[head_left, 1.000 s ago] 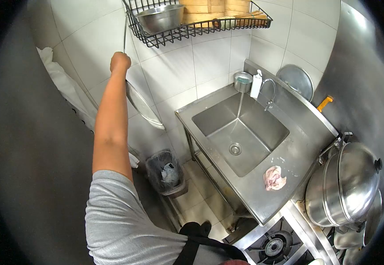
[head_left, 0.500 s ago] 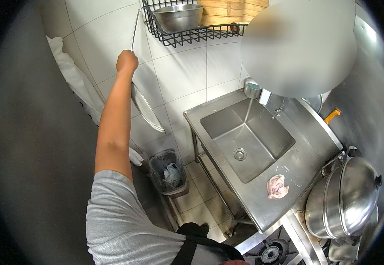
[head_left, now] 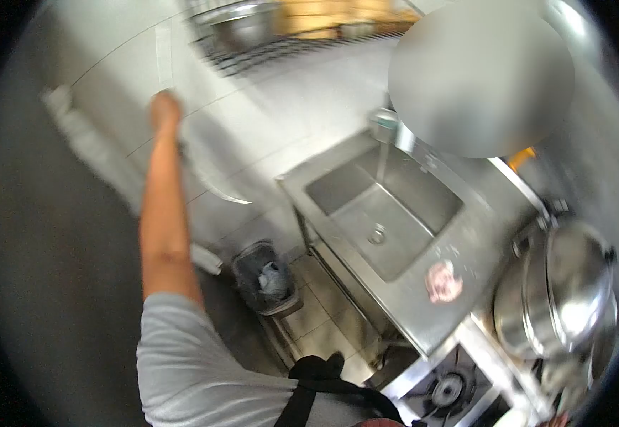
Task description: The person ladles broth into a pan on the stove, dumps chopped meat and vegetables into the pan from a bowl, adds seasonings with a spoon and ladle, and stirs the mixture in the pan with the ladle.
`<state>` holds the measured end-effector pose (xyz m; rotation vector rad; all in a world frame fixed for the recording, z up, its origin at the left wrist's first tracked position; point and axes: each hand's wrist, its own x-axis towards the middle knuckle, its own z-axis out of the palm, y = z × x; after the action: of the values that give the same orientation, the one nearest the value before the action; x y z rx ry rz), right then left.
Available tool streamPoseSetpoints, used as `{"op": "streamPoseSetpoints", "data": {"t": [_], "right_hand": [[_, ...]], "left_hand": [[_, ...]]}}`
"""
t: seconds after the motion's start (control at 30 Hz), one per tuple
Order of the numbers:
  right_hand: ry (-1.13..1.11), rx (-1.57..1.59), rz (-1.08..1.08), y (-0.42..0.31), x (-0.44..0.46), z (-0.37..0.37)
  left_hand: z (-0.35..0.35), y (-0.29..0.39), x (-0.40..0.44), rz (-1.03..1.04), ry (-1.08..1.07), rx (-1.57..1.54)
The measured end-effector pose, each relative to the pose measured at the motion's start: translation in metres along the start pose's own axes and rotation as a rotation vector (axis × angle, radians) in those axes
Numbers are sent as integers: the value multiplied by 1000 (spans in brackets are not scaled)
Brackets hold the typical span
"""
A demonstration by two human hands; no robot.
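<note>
My left hand [head_left: 165, 112] is stretched out at the upper left, its fingers closed around the lower end of a long flat knife [head_left: 163, 57]. The blade points up in front of the tiled wall and is blurred by motion. Just below the hand, a round pale metal lid or dish [head_left: 213, 183] stands against the wall, seen nearly edge-on. My right hand does not show. A piece of raw meat [head_left: 443, 282], pinkish with pale skin, lies on the steel counter [head_left: 423, 320] beside the sink, far from my left hand.
Water runs from the tap into the steel sink [head_left: 313, 186]. A lined bin [head_left: 291, 307] stands on the floor to its left. A wire rack [head_left: 234, 65] above holds a metal bowl [head_left: 242, 30]. At right are a large lidded pot [head_left: 537, 299] and a gas burner [head_left: 448, 390].
My left hand has shifted left and slightly down in view with the knife, whose blade now shows its broad side. The whole view has turned a little.
</note>
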<state>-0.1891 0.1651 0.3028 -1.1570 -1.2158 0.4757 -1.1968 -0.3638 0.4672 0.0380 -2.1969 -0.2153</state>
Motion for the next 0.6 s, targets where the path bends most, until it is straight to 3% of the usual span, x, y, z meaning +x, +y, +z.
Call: {"op": "streamPoseSetpoints", "data": {"t": [0.07,0.1,0.13,0.17,0.2,0.27,0.3,0.47,0.6], "right_hand": [[285,417,379,-59,-22,38],[-156,294,163,11,0,-42],[-208,504,154,11,-3,-50],[-264,724,158,7,-7,-54],[-325,931,175,3,-12,-59],[-322,1030,334,-41,-27,-50],[-343,1157,394,-62,-35,-41],[-173,1133,465,-84,-73,-65],[-62,1129,567,-78,-100,-118]], "left_hand": [[-3,-16,-5,119,155,-115],[-25,-9,-19,113,116,-179],[-13,-21,-14,240,148,-557],[-83,35,-54,-63,-8,-845],[-113,59,-77,53,64,-853],[-174,114,-118,81,61,-719],[-200,144,-142,76,62,-840],[-267,226,-219,239,-100,-1172],[-328,301,-322,186,-309,-1494]]}}
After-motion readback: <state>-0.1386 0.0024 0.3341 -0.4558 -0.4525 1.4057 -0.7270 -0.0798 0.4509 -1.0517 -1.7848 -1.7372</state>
